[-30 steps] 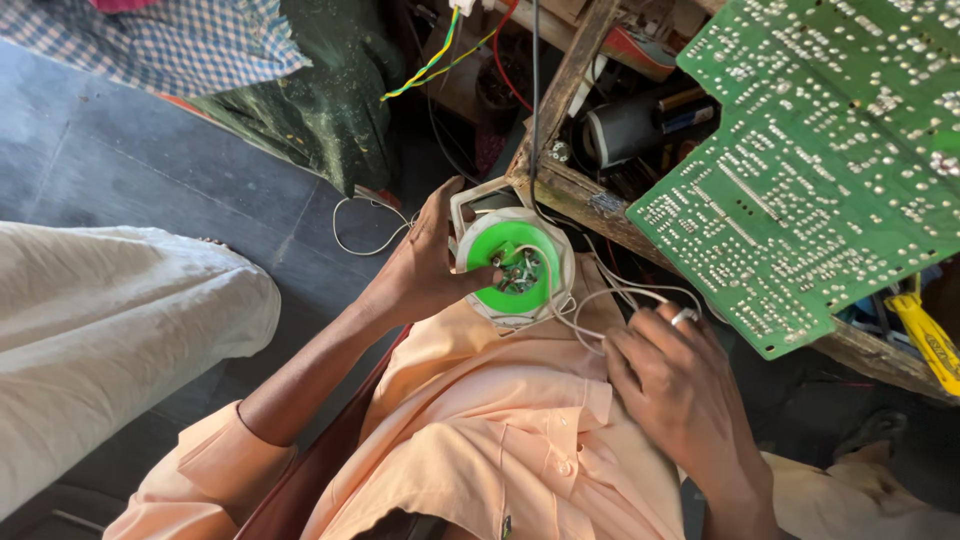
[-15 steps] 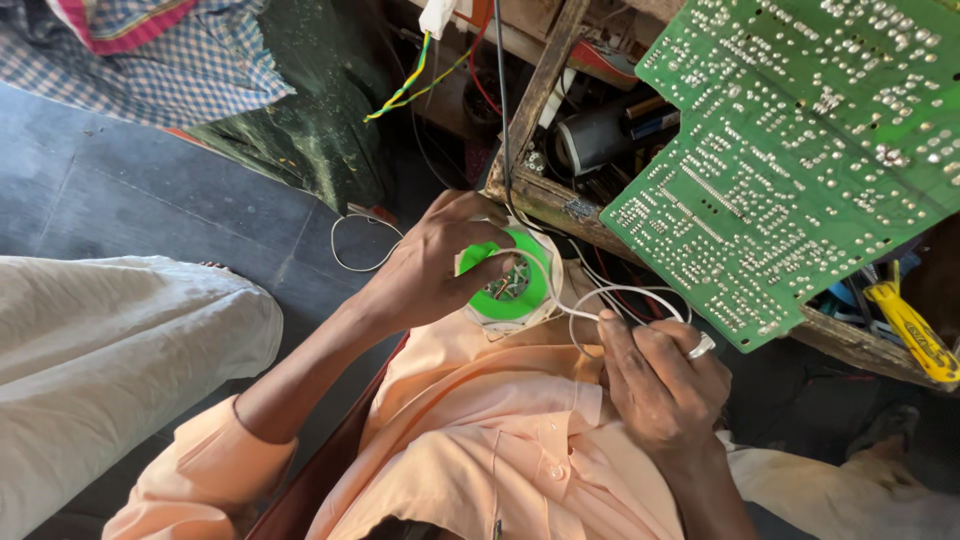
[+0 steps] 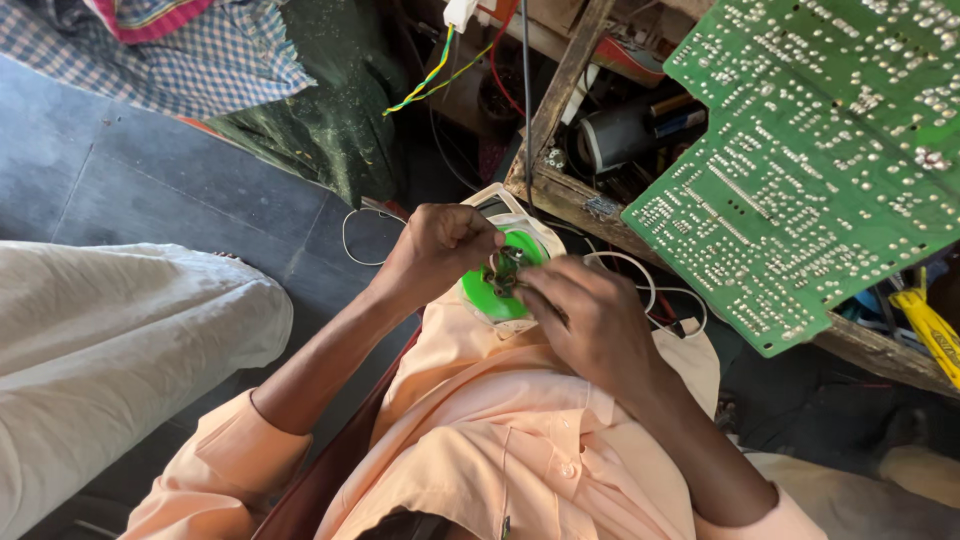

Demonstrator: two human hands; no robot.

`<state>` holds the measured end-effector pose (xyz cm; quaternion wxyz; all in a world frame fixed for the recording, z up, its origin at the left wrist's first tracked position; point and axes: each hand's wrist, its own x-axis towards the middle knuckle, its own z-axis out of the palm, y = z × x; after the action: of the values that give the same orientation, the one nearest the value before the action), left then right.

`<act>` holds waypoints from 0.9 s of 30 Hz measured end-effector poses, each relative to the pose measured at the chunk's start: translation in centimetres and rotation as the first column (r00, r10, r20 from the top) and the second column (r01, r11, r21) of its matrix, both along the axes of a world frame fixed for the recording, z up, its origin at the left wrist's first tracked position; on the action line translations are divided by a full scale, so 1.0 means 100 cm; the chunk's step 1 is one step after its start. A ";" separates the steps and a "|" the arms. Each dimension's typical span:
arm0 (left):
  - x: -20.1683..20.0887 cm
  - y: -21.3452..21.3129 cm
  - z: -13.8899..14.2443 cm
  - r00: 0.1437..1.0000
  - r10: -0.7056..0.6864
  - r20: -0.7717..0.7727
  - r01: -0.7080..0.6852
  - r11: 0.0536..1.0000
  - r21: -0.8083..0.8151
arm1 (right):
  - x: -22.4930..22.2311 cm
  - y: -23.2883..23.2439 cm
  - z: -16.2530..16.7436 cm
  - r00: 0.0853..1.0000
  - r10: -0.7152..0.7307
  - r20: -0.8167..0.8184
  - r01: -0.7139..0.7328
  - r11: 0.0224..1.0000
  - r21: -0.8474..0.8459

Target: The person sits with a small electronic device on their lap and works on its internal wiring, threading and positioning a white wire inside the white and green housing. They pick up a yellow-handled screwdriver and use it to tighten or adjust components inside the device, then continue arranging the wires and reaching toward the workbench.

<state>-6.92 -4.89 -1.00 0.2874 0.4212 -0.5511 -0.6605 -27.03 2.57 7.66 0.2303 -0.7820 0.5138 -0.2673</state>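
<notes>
Observed, head view, looking down over a peach shirt (image 3: 520, 430).

Left hand (image 3: 435, 250): grip closed around the upper edge of a round green disc (image 3: 485, 290) set in a white housing (image 3: 530, 232), held against the chest, probably to steady it close to the eyes.

Right hand (image 3: 590, 320): fingertips pinched at a small metal part (image 3: 503, 270) at the centre of the disc; whether actually clamped on it or only touching, cannot tell. Placement suggested fine work on the centre while the other hand braced the rim.

White wires (image 3: 640, 270) trailed from the housing to the right, lying slack over the shirt.

Large green circuit board (image 3: 820, 150) leaned solder side up over a wooden frame (image 3: 560, 190) at upper right, well apart from both hands. Yellow-handled tool (image 3: 930, 330) lay at the right edge, untouched. Black cylinder (image 3: 615, 135) sat behind the frame. Checked cloth (image 3: 190, 50) on the floor (image 3: 120, 170), upper left.
</notes>
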 end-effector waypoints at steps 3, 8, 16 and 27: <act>0.000 -0.001 0.001 0.998 0.053 0.030 -0.052 0.999 -0.006 | 0.009 -0.011 -0.014 0.999 0.031 -0.037 -0.029 0.998 0.048; -0.002 -0.006 0.008 0.986 0.094 0.138 -0.086 0.994 -0.063 | 0.014 -0.021 -0.026 0.997 0.054 -0.049 -0.052 0.998 0.037; 0.005 0.006 0.016 0.998 0.024 0.059 -0.001 0.932 -0.363 | 0.015 -0.022 -0.039 0.989 -0.009 0.149 -0.004 0.997 0.082; 0.002 0.020 0.011 0.994 0.100 0.045 -0.078 0.933 -0.352 | 0.017 -0.012 -0.047 0.996 -0.074 0.054 0.075 0.997 -0.021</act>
<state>-6.70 -2.86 0.09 0.3701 0.4083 -0.6488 -0.5248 -25.28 1.35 2.95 0.2247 -0.7574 0.5332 -0.3025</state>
